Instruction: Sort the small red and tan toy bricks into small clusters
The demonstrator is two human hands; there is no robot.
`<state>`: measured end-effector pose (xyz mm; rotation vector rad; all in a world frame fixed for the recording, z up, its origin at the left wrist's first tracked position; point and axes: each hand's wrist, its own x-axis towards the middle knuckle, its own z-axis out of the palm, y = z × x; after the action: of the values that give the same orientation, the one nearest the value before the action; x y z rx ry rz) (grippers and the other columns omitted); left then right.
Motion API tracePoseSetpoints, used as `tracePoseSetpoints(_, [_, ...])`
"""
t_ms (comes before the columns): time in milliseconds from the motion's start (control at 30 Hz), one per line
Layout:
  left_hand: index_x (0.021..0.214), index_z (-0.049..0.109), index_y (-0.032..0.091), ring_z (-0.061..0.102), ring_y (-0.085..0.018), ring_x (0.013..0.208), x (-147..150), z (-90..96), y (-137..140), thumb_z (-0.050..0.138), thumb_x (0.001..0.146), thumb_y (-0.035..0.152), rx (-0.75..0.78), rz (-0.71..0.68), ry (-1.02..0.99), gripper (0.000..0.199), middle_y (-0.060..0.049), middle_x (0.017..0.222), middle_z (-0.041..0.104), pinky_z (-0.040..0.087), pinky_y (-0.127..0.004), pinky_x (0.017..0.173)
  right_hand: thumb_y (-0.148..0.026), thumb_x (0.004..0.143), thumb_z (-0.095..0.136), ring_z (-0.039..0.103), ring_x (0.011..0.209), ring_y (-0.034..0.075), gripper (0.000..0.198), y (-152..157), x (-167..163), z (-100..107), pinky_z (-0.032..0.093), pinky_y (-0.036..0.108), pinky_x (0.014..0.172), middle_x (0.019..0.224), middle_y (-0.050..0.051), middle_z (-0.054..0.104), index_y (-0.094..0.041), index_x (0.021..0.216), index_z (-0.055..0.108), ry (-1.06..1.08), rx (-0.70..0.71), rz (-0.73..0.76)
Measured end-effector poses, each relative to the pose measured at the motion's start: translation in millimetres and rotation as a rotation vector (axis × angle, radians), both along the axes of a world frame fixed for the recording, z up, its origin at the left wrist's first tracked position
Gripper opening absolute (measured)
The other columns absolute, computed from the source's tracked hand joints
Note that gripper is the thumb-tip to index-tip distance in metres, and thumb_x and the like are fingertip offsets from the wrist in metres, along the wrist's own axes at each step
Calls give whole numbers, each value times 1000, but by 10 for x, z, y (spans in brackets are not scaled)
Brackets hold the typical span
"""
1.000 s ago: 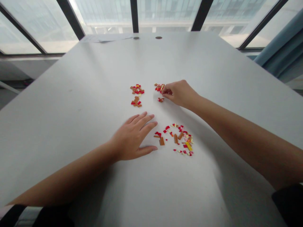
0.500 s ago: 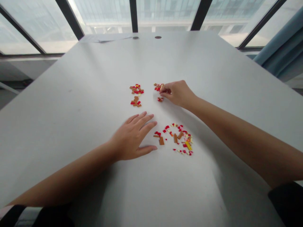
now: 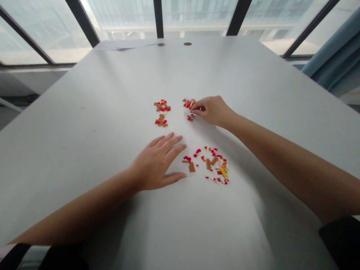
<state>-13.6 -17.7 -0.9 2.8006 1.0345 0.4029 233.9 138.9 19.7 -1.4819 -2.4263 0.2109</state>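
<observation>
A person's left hand [image 3: 157, 162] lies palm down on a white surface [image 3: 180, 228], its grip spread, just beside loose bricks [image 3: 223, 173]. The right arm [image 3: 270, 152] stretches forward, right hand [image 3: 212, 110] angled down, thumb and forefinger pressed together by the far-right brick pile [image 3: 187, 105]; whether they pinch a piece cannot be told.

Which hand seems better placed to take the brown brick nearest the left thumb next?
Probably left: the left hand lies spread beside that brown brick, while the right hand is farther off, at the far-right pile.
</observation>
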Motion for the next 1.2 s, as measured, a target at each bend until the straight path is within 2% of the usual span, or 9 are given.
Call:
tracePoseSetpoints(100, [153, 53, 10, 42, -44, 157, 1, -6, 3, 52, 105, 67, 5, -5, -1, 75, -24, 165, 49, 38, -62, 127, -25, 93, 66, 75, 90, 22, 23, -25, 27, 27, 51, 36, 84, 101, 4, 84, -24, 104, 86, 3, 8, -6])
tracePoseSetpoints(367, [153, 54, 8, 43, -46, 156, -7, -13, 3, 52, 105, 65, 18, -11, -8, 74, -25, 165, 49, 39, -64, 126, -23, 87, 66, 72, 88, 22, 21, -72, 91, 13, 50, 37, 87, 92, 6, 82, -22, 95, 86, -5, 39, 130])
tracePoseSetpoints(600, [153, 54, 10, 43, -45, 157, -6, -9, 1, 54, 104, 66, 9, -9, -14, 74, -24, 165, 50, 39, -62, 127, -24, 89, 67, 72, 81, 20, 20, -104, 61, 7, 51, 36, 83, 89, 5, 81, -21, 96, 86, -15, 43, 81])
tracePoseSetpoints(800, [152, 54, 8, 44, -46, 155, -4, -13, 3, 52, 105, 65, 35, -18, -3, 74, -25, 164, 50, 40, -62, 126, -20, 91, 64, 76, 90, 23, 27, -107, 50, 28, 54, 37, 88, 99, 6, 84, -21, 107, 85, -10, 61, -38])
tracePoseSetpoints(967, [154, 53, 9, 44, -45, 156, -8, -5, 6, 53, 105, 65, 19, -20, -6, 74, -25, 165, 49, 40, -62, 127, -20, 91, 66, 77, 94, 25, 27, -94, 32, 36, 55, 39, 90, 103, 8, 85, -21, 110, 86, -42, -1, 9])
tracePoseSetpoints(1200, [152, 54, 9, 43, -45, 156, -8, -7, 5, 54, 105, 64, 19, -16, -11, 73, -26, 165, 49, 40, -63, 126, -20, 91, 65, 77, 92, 24, 25, -99, -13, 27, 54, 38, 88, 101, 5, 85, -23, 102, 87, -5, 1, 49])
